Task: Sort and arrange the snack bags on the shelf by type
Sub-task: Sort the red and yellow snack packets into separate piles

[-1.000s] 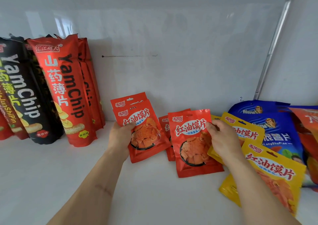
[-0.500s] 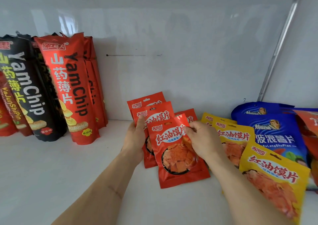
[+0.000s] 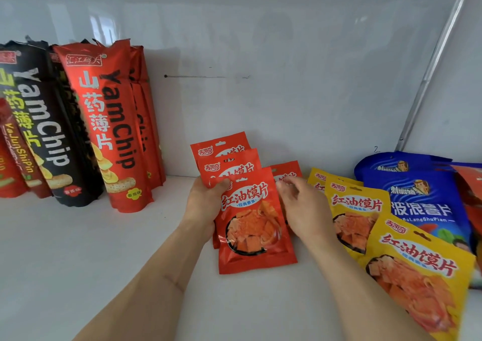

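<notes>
At frame centre, on the white shelf [image 3: 78, 262]: stack of red snack bags [image 3: 254, 220], long axis near vertical, tops toward the upper frame. Gripped at left edge by left hand [image 3: 206, 205], thumb across front. Right hand [image 3: 302, 207] alongside, blurred, fingers loosely extended, holding nothing. Yellow bags [image 3: 357, 210] at right.

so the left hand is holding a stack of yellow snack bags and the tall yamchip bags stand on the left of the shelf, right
Not quite: the head view shows the left hand holding a stack of red snack bags, not yellow ones. The yellow bags lie further right, untouched by that hand. The tall YamChip bags do stand on the left of the shelf.
</notes>
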Demonstrator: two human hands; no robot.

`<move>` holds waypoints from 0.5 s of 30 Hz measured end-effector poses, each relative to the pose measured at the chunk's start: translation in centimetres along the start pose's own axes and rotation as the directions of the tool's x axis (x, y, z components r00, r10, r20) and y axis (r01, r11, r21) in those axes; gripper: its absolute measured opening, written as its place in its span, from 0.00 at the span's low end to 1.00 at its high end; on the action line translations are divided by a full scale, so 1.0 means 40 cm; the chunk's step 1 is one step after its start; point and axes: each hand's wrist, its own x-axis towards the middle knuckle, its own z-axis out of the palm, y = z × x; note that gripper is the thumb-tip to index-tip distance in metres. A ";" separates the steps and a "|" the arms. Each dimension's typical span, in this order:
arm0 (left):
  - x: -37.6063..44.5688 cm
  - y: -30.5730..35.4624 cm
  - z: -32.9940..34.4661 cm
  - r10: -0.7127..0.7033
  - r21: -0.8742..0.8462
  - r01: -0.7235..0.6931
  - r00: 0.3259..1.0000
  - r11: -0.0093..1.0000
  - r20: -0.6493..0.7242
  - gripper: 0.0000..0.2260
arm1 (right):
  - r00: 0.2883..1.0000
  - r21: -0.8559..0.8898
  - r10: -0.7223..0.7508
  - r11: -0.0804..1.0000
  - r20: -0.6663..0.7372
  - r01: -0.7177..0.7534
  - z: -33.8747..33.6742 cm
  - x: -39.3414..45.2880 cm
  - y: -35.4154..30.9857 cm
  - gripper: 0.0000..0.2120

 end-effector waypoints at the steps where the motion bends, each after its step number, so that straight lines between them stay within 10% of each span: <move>1: 0.007 0.003 -0.010 0.009 0.003 -0.009 1.000 1.000 -0.008 0.11 | 0.999 -0.051 0.037 0.998 -0.009 -0.037 -0.005 0.006 0.016 0.20; 7: 0.035 0.017 -0.049 0.009 0.030 -0.006 0.996 1.000 -0.084 0.10 | 0.981 -0.503 0.181 0.856 0.068 -0.123 -0.003 0.011 0.070 0.29; 15: 0.043 0.022 -0.065 -0.015 0.045 0.021 0.992 0.999 -0.127 0.12 | 0.969 -0.392 0.236 0.900 0.073 -0.190 0.014 0.025 0.092 0.37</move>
